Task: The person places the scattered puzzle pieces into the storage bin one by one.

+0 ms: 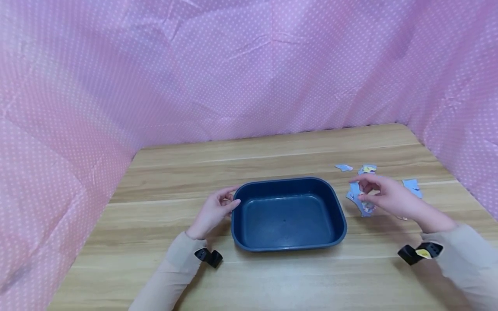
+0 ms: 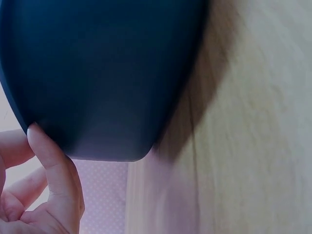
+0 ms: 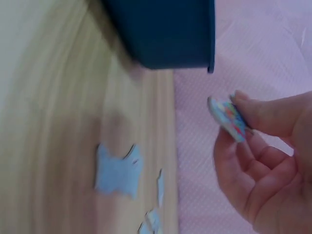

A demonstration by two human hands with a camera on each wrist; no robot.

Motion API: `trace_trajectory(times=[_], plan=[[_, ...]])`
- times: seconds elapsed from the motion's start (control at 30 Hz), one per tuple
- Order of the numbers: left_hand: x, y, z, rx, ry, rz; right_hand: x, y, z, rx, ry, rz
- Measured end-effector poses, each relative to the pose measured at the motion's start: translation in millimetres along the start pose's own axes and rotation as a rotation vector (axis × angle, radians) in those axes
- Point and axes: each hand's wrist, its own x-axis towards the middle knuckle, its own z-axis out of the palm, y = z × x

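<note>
A dark blue rectangular plastic basin stands on the table. My left hand grips its left rim; in the left wrist view the fingertips are at the basin's edge. To the right of the basin, my right hand pinches a small, thin puzzle piece between thumb and fingers, its colourful printed side partly showing. Under and beside this hand, a light blue puzzle piece shows in the head view. Other pieces lie close by: one to the right, two farther back.
The wooden table carries everything. Pink dotted cloth hangs behind it and at both sides. A black wrist camera is strapped over the left sleeve, another over the right.
</note>
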Motion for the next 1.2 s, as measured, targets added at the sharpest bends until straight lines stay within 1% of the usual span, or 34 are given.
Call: trace_trajectory(times=[0.07,0.13,0.27,0.33,0.4,0.5,0.6,0.8,1.0,1.13,1.2], plan=[[-0.4,0.7,-0.4,0.009,0.002,0.000,7.0,-5.0,-0.7,-0.002,0.047,-0.005],[-0.7,0.5,-0.9,0.016,0.001,0.003,14.7,-10.6,-2.3,0.024,0.067,0.016],[-0.7,-1.0,-1.6,-0.002,-0.005,0.011,33.5,-25.9,-4.9,0.122,0.037,0.112],[-0.5,-1.9,-1.7,-0.025,-0.003,0.012,44.0,-35.7,-3.7,0.181,0.021,0.139],[-0.5,-2.0,-1.5,-0.041,0.002,0.011,54.3,-45.3,-0.4,0.236,0.015,0.149],[-0.5,-1.3,-0.9,-0.035,0.005,0.009,68.3,-58.4,6.8,0.297,0.003,0.151],[-0.3,-1.2,-0.3,-0.030,-0.001,0.014,81.0,-68.5,16.9,0.350,-0.032,0.156],[1.0,-2.3,0.1,-0.044,-0.001,0.011,101.6,-81.2,41.2,0.467,-0.099,0.141],[0.2,-1.4,-0.4,-0.027,0.004,-0.010,117.2,-93.2,63.0,0.583,-0.138,0.092],[-0.6,-0.7,-0.2,-0.017,0.008,-0.024,123.7,-100.6,76.9,0.624,-0.179,0.080],[-0.1,-0.4,0.3,-0.016,0.006,-0.019,125.9,-103.9,82.6,0.643,-0.189,0.077]])
